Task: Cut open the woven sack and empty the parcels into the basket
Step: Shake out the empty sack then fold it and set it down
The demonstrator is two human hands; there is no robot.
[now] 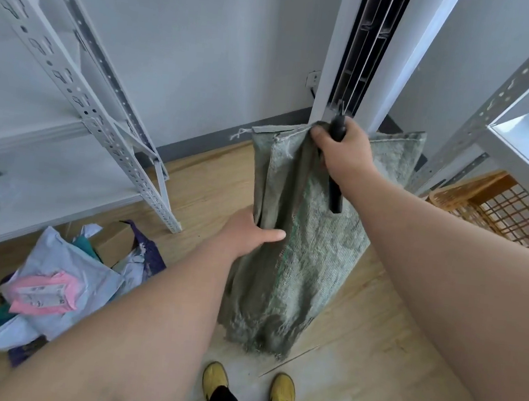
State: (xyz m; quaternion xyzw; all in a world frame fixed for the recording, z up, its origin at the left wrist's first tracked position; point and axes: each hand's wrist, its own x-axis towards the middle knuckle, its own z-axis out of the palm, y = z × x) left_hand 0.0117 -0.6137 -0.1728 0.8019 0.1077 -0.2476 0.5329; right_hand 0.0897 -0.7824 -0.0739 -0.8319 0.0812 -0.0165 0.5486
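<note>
A grey-green woven sack [308, 269] hangs upright in front of me, limp and flat, its frayed lower end brushing the floor. My right hand [342, 153] grips the sack's stitched top edge together with a black-handled cutter [335, 187], whose handle points down behind my wrist. My left hand [250, 234] holds a fold on the sack's left side at mid height, thumb lying across the cloth. An orange mesh basket [495, 209] stands at the right under a shelf. Several parcels [64, 284] in grey, pink and purple bags lie in a heap on the floor at the left.
White metal shelving [82, 98] stands at the left and more shelving [506, 94] at the right. A tall white floor-standing unit [368, 48] rises behind the sack against the wall. The floor is wood, and my yellow shoes [248, 386] are below the sack.
</note>
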